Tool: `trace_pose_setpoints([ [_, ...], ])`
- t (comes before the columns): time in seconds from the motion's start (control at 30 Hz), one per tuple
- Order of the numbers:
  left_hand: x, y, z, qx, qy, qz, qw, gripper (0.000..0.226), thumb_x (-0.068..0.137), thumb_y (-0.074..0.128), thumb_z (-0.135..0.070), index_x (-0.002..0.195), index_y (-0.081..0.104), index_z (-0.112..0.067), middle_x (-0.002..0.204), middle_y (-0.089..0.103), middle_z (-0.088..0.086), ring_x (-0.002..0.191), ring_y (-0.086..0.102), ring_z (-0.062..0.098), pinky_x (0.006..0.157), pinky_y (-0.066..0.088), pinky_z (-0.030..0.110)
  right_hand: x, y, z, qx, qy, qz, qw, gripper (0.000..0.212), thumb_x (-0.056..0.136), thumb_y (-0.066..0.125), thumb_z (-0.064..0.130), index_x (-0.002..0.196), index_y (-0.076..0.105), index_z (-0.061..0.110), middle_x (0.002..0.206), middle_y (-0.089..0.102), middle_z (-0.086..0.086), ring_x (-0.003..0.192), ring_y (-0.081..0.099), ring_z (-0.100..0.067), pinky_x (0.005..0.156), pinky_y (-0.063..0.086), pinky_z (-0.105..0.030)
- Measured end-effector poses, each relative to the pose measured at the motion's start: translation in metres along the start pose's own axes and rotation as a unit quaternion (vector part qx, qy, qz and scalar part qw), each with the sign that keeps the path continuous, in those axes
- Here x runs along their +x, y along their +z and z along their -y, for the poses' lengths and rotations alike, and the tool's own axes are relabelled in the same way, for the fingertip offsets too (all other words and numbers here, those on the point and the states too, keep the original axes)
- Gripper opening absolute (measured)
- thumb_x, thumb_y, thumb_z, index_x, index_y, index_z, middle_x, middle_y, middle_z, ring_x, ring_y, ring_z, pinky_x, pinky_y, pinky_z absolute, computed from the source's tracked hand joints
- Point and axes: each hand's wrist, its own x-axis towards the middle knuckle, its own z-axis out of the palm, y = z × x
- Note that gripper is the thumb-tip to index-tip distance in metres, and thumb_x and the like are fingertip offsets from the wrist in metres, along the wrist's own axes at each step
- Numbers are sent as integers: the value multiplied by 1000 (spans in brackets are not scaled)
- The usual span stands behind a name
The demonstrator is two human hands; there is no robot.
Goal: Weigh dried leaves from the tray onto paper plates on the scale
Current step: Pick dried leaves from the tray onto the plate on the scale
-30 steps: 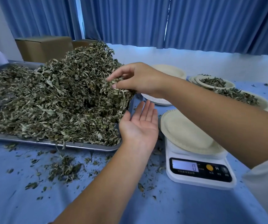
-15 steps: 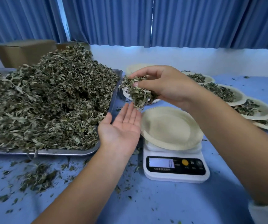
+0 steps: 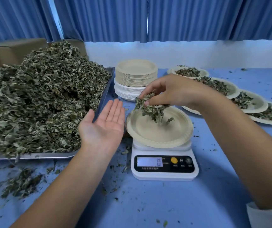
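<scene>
A large heap of dried leaves [image 3: 41, 99] fills the metal tray [image 3: 106, 86] on the left. A white scale [image 3: 164, 167] stands in the middle and its display reads 0. An empty paper plate [image 3: 148, 130] lies on the scale. My right hand [image 3: 169, 91] grips a clump of dried leaves [image 3: 150, 109] just above the plate, and a few leaves hang and fall from it. My left hand [image 3: 104, 124] is held flat, palm up and empty, between the tray and the plate.
A stack of paper plates [image 3: 136, 78] stands behind the scale. Several plates with leaves [image 3: 245, 99] lie in a row at the right. Cardboard boxes [image 3: 12, 50] sit behind the tray. Loose leaf bits [image 3: 20, 181] litter the blue table.
My right hand has carried the clump from the heap rightward to above the plate on the scale. My left hand followed beneath it, palm up.
</scene>
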Motion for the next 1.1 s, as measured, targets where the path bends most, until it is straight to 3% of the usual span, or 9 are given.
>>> trace_pose_setpoints([
  [0.2,1,-2,1,18,8,-12,1000,54,101,33,-36,121,53,10,119,61,26,118,55,35,103,42,43,-1,9,1,-22,1,42,999,17,80,77,25,96,74,31,78,62,16,72,57,1,61,43,-7],
  [0.33,2,-3,0,22,12,-13,1000,53,101,34,-35,122,53,9,119,62,26,118,56,35,102,43,43,-3,9,3,-73,17,95,993,22,80,76,28,102,72,33,103,64,11,90,62,1,70,54,-15],
  [0.4,3,-3,-1,23,13,-13,1000,52,101,34,-35,122,53,9,119,62,25,117,56,35,102,43,43,-6,3,5,-102,21,119,987,22,81,75,34,102,72,36,108,64,12,80,64,5,68,55,-15],
  [0.47,3,-4,-1,22,13,-14,1000,52,101,34,-35,122,53,9,119,62,25,118,56,35,102,43,43,-10,-4,9,-130,32,139,981,19,80,74,41,98,72,39,104,68,12,67,64,9,60,52,-10],
  [0.57,3,-4,0,21,11,-15,1000,53,101,35,-35,122,53,9,119,62,25,118,55,34,102,43,43,-12,-11,10,-169,50,135,975,16,79,71,48,94,72,43,99,71,13,76,67,-2,74,54,-19],
  [0.73,3,-4,0,21,11,-17,1000,52,101,35,-35,122,53,10,119,62,25,118,56,34,102,43,43,-9,-6,10,-138,-20,43,989,6,83,72,31,88,74,31,89,68,18,84,61,2,72,48,-16],
  [0.87,3,-4,0,20,11,-16,1000,52,101,35,-35,121,53,10,119,62,25,118,56,34,104,42,43,-7,7,10,-113,-18,114,987,5,84,72,25,88,73,26,79,71,13,67,63,-5,60,49,-16],
  [0.97,3,-4,0,20,11,-16,1000,52,101,35,-35,122,53,10,119,62,25,118,55,34,103,43,43,-6,14,6,-160,-1,155,975,6,84,72,25,90,73,26,74,67,16,74,67,-13,59,47,-14],
  [1.1,4,-4,0,24,10,-16,1000,52,101,36,-35,122,53,9,118,62,25,117,56,34,102,43,43,-6,10,6,-120,-5,115,986,4,84,71,23,88,73,21,80,71,7,72,65,-14,68,52,-23],
])
